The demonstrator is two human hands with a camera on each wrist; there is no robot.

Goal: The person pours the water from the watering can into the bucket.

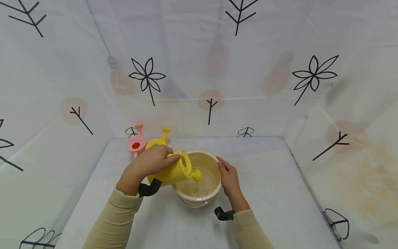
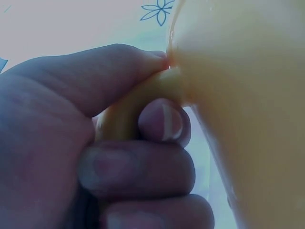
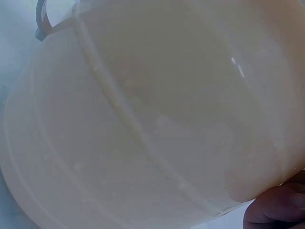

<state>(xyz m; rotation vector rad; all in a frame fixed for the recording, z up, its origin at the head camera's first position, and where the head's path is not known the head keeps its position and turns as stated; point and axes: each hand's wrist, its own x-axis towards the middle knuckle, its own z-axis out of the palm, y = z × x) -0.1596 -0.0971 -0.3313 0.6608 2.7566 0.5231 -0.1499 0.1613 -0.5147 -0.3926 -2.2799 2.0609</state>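
Note:
My left hand [image 1: 157,159] grips the handle [image 2: 126,102] of a yellow watering can [image 1: 174,171], its fingers curled round it in the left wrist view. The can is tipped to the right, its spout head over a cream bucket [image 1: 214,186]. Rippled water [image 1: 199,185] shows inside the bucket. At the bucket's right side my right hand [image 1: 229,178] holds the rim, thumb and fingers on either side of the wall. In the right wrist view the bucket's outer wall [image 3: 143,109] fills most of the picture, with a fingertip [image 3: 276,205] at the lower right corner.
Behind the left hand stands a second yellow watering can [image 1: 156,142], partly hidden. A pink watering can [image 1: 136,142] is just left of it. All stand on a white table [image 1: 258,193], with patterned cloth walls [image 1: 186,69] around its back and sides.

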